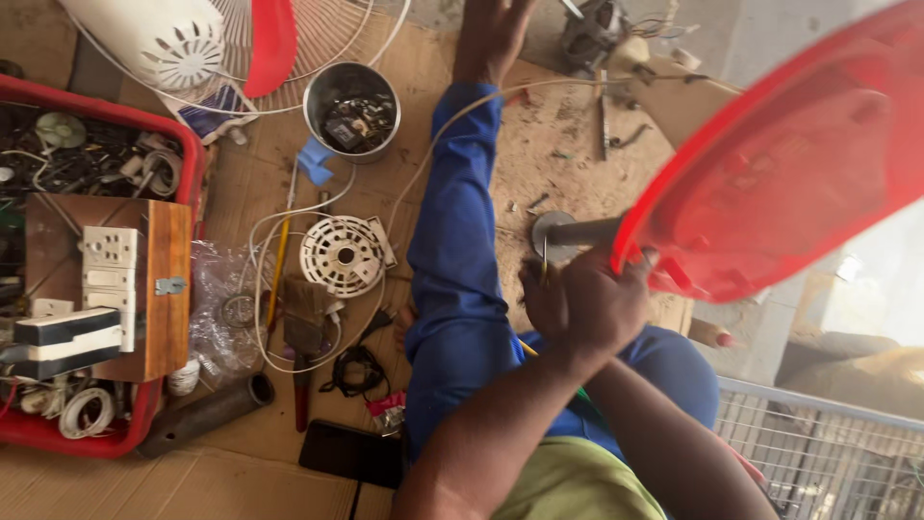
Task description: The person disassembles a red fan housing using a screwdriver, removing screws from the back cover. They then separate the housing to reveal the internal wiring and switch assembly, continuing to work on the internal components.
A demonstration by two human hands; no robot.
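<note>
Basically: red fan base (pixel 770 173) was up off floor, tilted, just right of grip. Right hand (pixel 616 289) clamped its rim; left hand (pixel 568 303) closed beside it on thin tool, near metal pole (pixel 582 231). Judged rigid plastic, bulky, top-heavy; rim plus pole best holds.

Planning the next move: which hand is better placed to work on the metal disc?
Probably the left hand: it holds a thin tool beside the metal disc. The right hand grips the red base.
</note>
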